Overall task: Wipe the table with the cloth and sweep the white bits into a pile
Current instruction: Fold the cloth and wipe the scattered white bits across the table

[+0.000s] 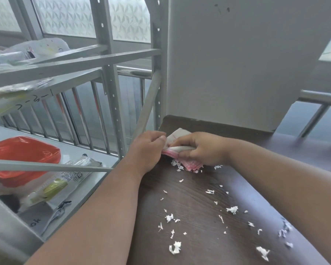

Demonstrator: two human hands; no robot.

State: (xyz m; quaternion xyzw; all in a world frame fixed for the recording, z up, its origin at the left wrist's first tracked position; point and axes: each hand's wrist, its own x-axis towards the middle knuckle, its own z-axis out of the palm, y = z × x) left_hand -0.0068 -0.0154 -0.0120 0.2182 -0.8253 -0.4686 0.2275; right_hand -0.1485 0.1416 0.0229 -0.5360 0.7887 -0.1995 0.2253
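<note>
White bits on dark table | both hands grip cloth | grey wall

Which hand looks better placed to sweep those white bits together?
Probably the right hand: it grips the cloth from above, and most white bits lie on its side; the left hand only pinches the edge.

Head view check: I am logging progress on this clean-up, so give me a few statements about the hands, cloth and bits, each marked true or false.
1. Both hands hold the cloth. True: the left hand and right hand grip it at the table's far end.
2. The white bits are already in one pile. False: they lie scattered over the dark tabletop.
3. The cloth is plain blue. False: it is white with pink.
4. A red bag sits on the shelf to the left. True.
</note>
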